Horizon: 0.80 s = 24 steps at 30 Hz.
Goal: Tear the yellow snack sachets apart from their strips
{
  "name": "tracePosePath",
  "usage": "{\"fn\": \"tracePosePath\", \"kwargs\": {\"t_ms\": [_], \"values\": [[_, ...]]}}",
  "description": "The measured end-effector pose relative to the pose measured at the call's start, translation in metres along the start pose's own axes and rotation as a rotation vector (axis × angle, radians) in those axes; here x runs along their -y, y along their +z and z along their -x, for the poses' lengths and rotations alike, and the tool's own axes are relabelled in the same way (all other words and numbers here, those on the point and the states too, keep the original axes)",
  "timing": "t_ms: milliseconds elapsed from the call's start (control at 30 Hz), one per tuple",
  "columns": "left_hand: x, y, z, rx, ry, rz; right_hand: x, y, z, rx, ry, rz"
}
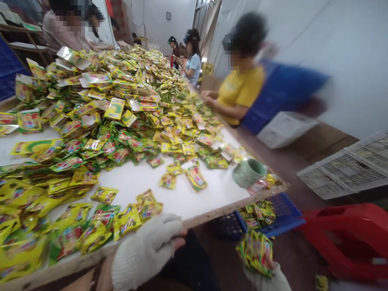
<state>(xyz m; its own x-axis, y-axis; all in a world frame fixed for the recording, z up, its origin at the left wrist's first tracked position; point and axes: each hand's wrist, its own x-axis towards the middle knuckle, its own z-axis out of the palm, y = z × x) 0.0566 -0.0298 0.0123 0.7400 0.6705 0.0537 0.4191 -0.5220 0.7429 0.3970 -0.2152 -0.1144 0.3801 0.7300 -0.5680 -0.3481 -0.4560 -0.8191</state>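
Observation:
My left hand (148, 246), in a white fingerless knit glove, is at the near wooden edge of the table with nothing visible in it. Its fingers stretch loosely to the right, the thumb below them. Just beyond it lie small yellow packets (127, 220). At the lower right, my right hand (271, 273), gloved the same way, is closed around a bundle of yellow and green packets (254, 250). This bundle is held in front of a blue plastic basket (286, 214), below table height, and the basket has similar packets in it.
A big heap of packets and small boxes (121, 109) covers much of the white table (142, 180). A green cup (250, 171) stands near the right corner. A red stool (348, 238) and white crates (348, 169) are at right. A person in yellow (242, 89) and others work around the table.

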Motion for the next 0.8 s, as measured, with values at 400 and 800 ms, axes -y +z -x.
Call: {"fn": "tracePosePath", "kwargs": {"t_ms": [400, 800], "values": [[0.054, -0.041, 0.026, 0.023, 0.026, -0.443, 0.073, 0.048, -0.025, 0.387, 0.190, 0.188], [0.058, -0.040, -0.085, -0.163, 0.007, -0.507, 0.159, 0.242, -0.072, 0.090, -0.851, 0.955]]}}
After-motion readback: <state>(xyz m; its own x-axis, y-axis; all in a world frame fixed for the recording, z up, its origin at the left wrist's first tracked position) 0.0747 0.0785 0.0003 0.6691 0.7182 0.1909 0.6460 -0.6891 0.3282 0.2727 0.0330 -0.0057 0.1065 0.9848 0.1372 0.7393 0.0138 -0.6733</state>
